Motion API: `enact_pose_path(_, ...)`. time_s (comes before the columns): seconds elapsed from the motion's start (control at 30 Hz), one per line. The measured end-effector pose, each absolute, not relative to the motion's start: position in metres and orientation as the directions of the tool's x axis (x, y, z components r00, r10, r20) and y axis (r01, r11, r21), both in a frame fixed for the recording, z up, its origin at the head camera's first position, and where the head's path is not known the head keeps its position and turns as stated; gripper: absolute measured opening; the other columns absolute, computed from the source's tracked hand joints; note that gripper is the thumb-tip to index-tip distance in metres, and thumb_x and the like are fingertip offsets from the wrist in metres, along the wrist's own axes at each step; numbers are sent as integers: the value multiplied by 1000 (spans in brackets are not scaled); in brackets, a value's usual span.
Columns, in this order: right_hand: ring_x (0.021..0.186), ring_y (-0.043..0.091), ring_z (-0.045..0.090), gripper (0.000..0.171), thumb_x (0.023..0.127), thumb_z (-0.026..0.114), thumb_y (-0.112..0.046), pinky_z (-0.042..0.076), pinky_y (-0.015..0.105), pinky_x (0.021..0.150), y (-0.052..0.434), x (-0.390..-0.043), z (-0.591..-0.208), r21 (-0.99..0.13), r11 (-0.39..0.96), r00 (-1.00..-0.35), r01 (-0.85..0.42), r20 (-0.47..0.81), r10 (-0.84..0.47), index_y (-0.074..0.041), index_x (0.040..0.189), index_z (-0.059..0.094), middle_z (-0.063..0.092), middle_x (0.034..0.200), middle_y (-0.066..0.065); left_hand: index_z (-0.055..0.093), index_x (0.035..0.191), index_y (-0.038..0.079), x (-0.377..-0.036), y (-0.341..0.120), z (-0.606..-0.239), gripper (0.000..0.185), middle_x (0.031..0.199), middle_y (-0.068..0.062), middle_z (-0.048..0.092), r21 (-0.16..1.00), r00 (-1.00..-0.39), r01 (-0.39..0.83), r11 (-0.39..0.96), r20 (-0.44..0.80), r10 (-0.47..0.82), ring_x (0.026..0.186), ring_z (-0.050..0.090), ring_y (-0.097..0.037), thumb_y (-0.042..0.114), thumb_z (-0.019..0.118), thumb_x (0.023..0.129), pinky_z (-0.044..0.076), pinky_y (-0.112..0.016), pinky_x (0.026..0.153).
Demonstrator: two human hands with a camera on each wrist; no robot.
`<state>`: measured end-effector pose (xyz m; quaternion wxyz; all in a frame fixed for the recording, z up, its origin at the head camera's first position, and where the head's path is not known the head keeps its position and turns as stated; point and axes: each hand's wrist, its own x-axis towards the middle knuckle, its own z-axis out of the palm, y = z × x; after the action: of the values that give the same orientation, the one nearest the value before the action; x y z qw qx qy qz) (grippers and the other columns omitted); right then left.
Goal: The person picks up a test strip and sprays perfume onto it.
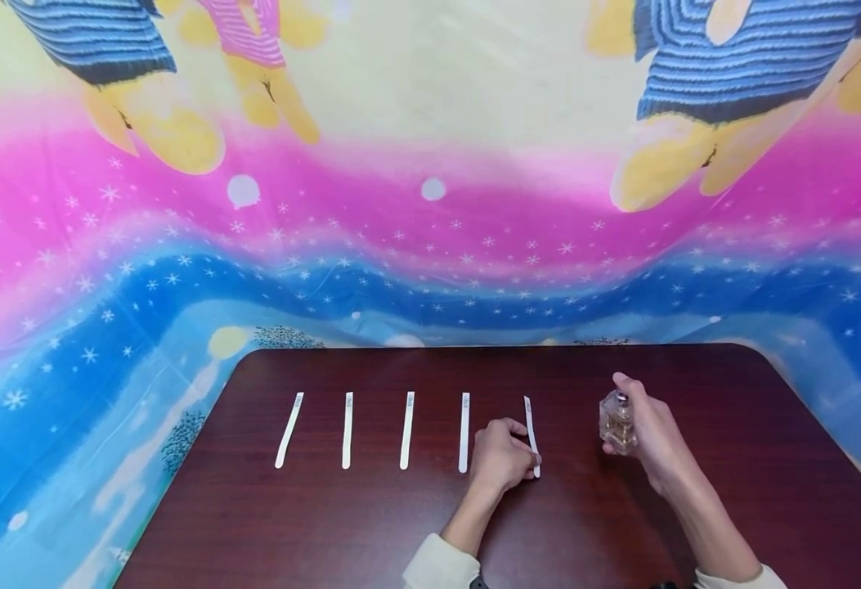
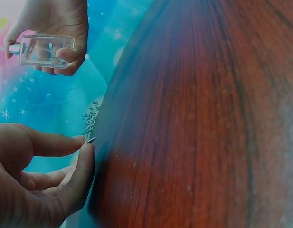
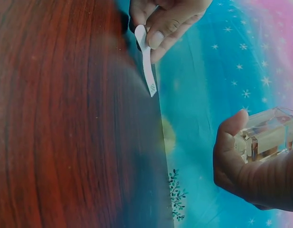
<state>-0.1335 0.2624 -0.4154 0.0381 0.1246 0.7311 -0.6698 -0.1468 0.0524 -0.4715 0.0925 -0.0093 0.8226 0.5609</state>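
My left hand (image 1: 502, 456) pinches a narrow white paper strip (image 1: 529, 421) near its rounded lower end, between thumb and finger. In the right wrist view, the strip (image 3: 147, 66) bends slightly and bears small print at its far end. To the right, my right hand (image 1: 658, 438) grips a clear glass perfume bottle (image 1: 616, 427) holding pale amber liquid. One finger of that hand rests on the bottle's silver spray top (image 2: 14, 48). A gap separates the bottle from the strip.
Several similar white strips lie in a row to the left on the dark red-brown wooden table (image 1: 312, 523), the closest strip (image 1: 464, 433) right beside my left hand. A colourful printed cloth (image 1: 415, 262) hangs behind the table's far edge.
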Motion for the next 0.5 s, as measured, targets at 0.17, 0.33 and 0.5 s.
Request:
enact_pose_path(0.17,68,16,63,61,112,39,-61,64,35,66,264,-132,-416,-971,67,-967,231,-221,128,-16,80,63,62,72,-2,73,103,3,-146,52,-470,30,66,2,75,906,-985,-108,410,-154,82,45,66,-8,-7,85,78,54,-20,45)
enact_pose_path(0.33,67,15,63,59,112,40,-60,64,34,65,267,-129,-417,-972,45,-967,229,-222,128,-15,81,64,63,73,-2,74,106,5,-145,52,-471,32,67,5,76,872,-990,-69,484,-121,77,45,64,-4,2,90,79,52,-18,51)
enact_pose_path(0.5,71,13,64,63,114,35,-57,65,33,67,271,-126,-420,-972,12,-966,233,-230,115,-5,143,55,63,79,-4,74,110,3,-142,39,-468,32,70,6,77,863,-994,-21,505,-73,84,48,65,-3,10,90,83,53,-20,60)
